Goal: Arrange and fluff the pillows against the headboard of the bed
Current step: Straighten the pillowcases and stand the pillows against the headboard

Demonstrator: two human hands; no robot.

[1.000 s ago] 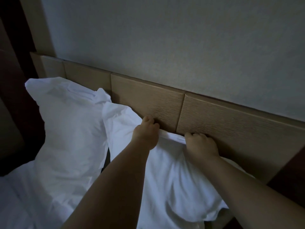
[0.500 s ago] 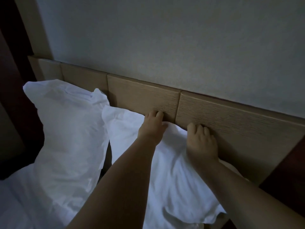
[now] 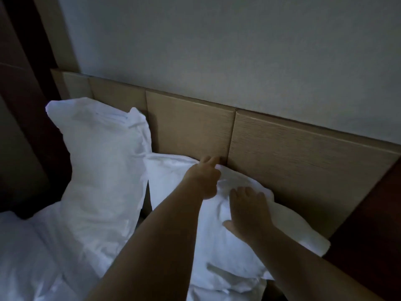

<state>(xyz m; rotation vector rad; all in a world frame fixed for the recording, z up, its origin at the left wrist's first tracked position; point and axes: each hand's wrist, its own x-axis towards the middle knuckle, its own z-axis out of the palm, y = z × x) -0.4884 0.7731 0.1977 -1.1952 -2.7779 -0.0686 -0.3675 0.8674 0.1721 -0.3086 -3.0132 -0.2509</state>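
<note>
- Head view: right pillow (image 3: 217, 235) lying low against the tan headboard (image 3: 293, 161), top edge touching the panels, white case crumpled around both hands.
- Left hand (image 3: 204, 177) reaching to that top edge, fingers (image 3: 209, 160) stretched forward and loosely spread, tips pressing fabric right at the seam between two panels; no closed hold visible, thumb hanging free below.
- Right hand (image 3: 249, 209) resting flat on the pillow's upper face, just beside the left hand, fingers (image 3: 245, 192) open and slightly fanned, thumb out to the side, pressing rather than holding.
- Left pillow (image 3: 97, 170) standing taller to the left, leaning on the headboard, corner sticking up, separated from the right pillow by a narrow dark gap.
- White bedding (image 3: 32, 257) spreading rumpled below the left pillow.
- Pale wall (image 3: 217, 51) rising above the headboard; dark wooden panel (image 3: 373, 235) flanking at right.
</note>
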